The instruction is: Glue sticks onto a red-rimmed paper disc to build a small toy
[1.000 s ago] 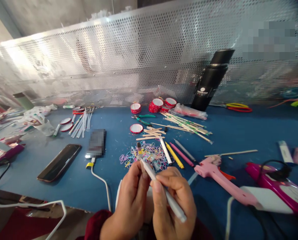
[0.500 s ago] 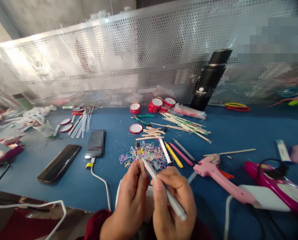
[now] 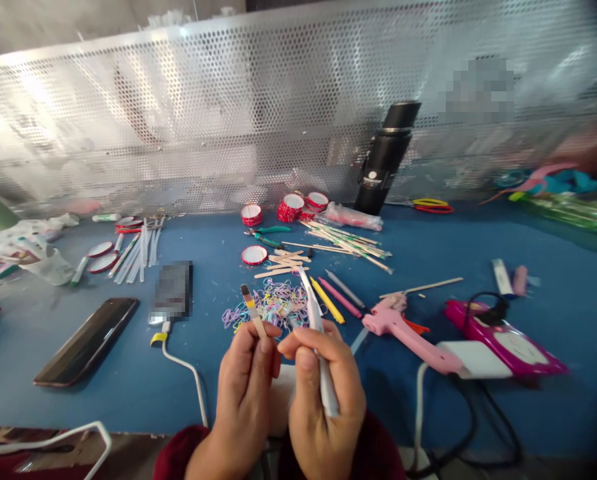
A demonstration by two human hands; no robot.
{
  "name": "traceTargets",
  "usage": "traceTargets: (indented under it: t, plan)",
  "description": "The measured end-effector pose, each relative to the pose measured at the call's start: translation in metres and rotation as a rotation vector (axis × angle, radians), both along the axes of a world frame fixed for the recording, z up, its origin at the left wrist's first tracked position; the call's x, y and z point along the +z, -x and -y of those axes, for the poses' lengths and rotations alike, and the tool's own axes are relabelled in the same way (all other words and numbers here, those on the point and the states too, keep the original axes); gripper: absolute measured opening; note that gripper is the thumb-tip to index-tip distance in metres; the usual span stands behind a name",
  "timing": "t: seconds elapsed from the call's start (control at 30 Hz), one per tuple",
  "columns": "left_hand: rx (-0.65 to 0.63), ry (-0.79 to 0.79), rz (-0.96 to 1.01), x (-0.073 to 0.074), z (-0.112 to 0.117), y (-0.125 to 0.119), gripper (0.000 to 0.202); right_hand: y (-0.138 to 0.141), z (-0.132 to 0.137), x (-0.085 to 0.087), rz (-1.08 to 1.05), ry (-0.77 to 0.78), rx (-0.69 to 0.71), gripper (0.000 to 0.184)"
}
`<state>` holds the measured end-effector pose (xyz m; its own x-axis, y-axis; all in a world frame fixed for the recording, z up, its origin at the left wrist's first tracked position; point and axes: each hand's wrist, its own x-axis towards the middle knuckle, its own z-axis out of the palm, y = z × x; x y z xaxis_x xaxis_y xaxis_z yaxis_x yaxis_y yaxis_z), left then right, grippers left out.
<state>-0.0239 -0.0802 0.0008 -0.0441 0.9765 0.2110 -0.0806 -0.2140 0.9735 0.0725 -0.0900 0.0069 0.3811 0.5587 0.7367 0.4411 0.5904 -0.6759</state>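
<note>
Between the thumb and fingers of my left hand (image 3: 243, 393) stands a flat wooden craft stick (image 3: 251, 309), its upper end coloured black, yellow and grey-white. My right hand (image 3: 331, 400) is closed round a white marker pen (image 3: 328, 389), held nearly upright with its tip pointing away from me. The marker tip is apart from the stick. Just beyond both hands lies a pile of small pastel rubber bands (image 3: 278, 303). A yellow marker (image 3: 327, 300) and a pink marker (image 3: 341, 297) lie right of the pile, beside a grey one.
Craft sticks (image 3: 281, 270), teal-handled pliers (image 3: 268, 239) and red-edged rolls (image 3: 291, 208) lie farther back. A black flask (image 3: 385, 160) stands by the perforated metal screen. On the right are a pink glue gun (image 3: 413, 340) and cables; on the left, a phone (image 3: 88, 341).
The marker has come away from the stick and turned more upright. The two hands have drawn slightly apart. My view has shifted, moving the table things leftward.
</note>
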Motion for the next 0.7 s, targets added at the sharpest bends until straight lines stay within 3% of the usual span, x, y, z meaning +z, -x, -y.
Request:
traceTargets:
  t: [0.23, 0.4, 0.57, 0.7]
  plan:
    - [-0.016, -0.040, -0.036, 0.0018, -0.0001, 0.0020, 0.029, 0.0027, -0.0010, 0.0004, -0.024, 0.032, -0.011, 0.019]
    - [-0.027, 0.003, 0.151, 0.0011, 0.0008, -0.0003, 0.021, 0.0035, 0.0004, 0.0037, -0.074, 0.023, 0.046, 0.027]
    - [-0.004, -0.054, 0.211, 0.0035, 0.0029, -0.0026, 0.023, 0.0024, 0.0037, 0.0091, -0.030, 0.050, 0.125, 0.020]
    - [0.006, -0.067, 0.197, 0.0053, 0.0021, -0.0016, 0.022, 0.0038, 0.0039, 0.0086, -0.012, 0.029, 0.081, 0.017]
